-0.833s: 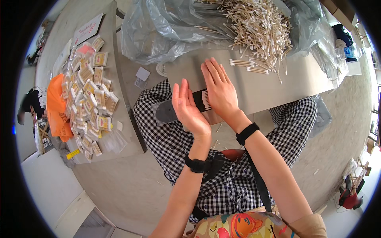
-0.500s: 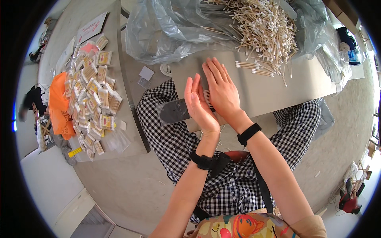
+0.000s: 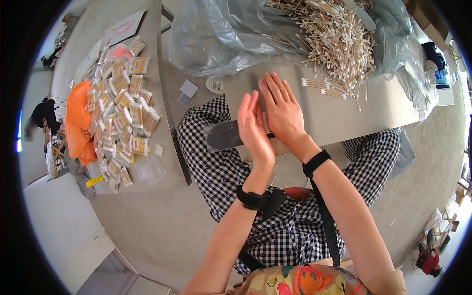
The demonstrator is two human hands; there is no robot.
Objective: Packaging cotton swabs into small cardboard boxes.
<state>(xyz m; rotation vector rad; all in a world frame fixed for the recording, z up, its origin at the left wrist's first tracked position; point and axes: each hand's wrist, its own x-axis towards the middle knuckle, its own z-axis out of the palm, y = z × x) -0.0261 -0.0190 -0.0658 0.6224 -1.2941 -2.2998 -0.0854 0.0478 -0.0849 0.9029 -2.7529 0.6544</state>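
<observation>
Swabs [image 3: 267, 124]: small row, white tips showing, rest hidden btw hands [image 3: 284, 115], at counter's [image 3: 314, 120] near-left part. Pad [image 3: 223, 136]: dk grey, flat, rounded L end sticking out past counter's left edge; R part mostly hidden by hands.

Black-and-white checked trousers [image 3: 369, 160], orange bag [image 3: 78, 125], white-tipped tan swabs [image 3: 339, 39], seemingly dark-grey pad [image 3: 223, 136]
</observation>
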